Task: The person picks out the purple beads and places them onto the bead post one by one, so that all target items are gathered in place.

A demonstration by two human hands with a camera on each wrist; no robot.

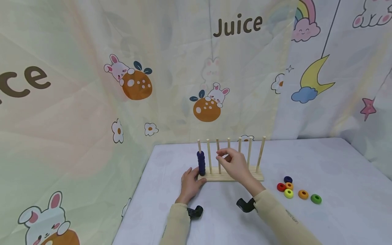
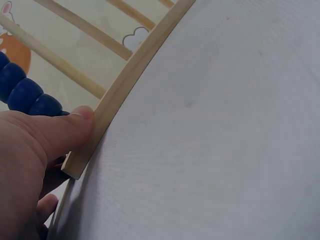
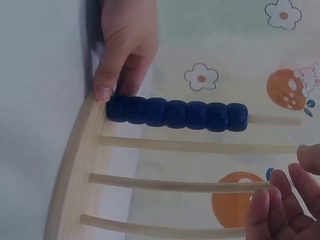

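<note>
A wooden peg rack (image 1: 234,178) with several upright pegs stands on the table. A stack of dark blue beads (image 3: 176,114) is threaded on its leftmost peg, whose bare tip sticks out above them. My left hand (image 1: 189,185) grips the left end of the base; in the left wrist view its thumb (image 2: 80,120) presses the front edge. My right hand (image 1: 235,165) is raised in front of the middle pegs, fingers loosely bent. No bead shows between the right fingertips in the head view or the right wrist view, where the fingers (image 3: 280,210) are partly cut off.
Loose beads lie on the table right of the rack: dark blue (image 1: 288,179), red (image 1: 280,187), yellow (image 1: 288,194), green (image 1: 316,199) and two orange ones, one of them (image 1: 303,194) apart from the cluster. A printed curtain (image 1: 171,112) hangs behind the table.
</note>
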